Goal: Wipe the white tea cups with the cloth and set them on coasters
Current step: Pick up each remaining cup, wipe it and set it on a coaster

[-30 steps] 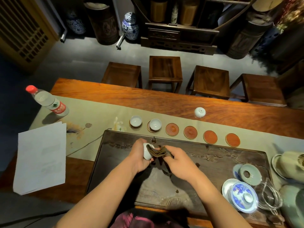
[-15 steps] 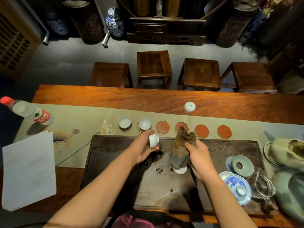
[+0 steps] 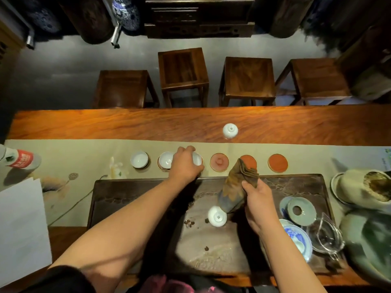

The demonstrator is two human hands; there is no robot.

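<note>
Your left hand point(image 3: 186, 163) grips a cup point(image 3: 196, 159) over its coaster; letting go off-centre could tip it, while your right hand point(image 3: 257, 196) pinches the cloth point(image 3: 237, 187)

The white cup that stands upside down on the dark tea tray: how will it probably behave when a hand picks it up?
The upside-down cup looks small and thin-walled, so it is probably light. Its glazed surface shines, so it may be slippery, all the more if wet. It seems to be porcelain, likely fragile if dropped on the tea tray. Resting on its wide rim, it should not tip easily.
</note>
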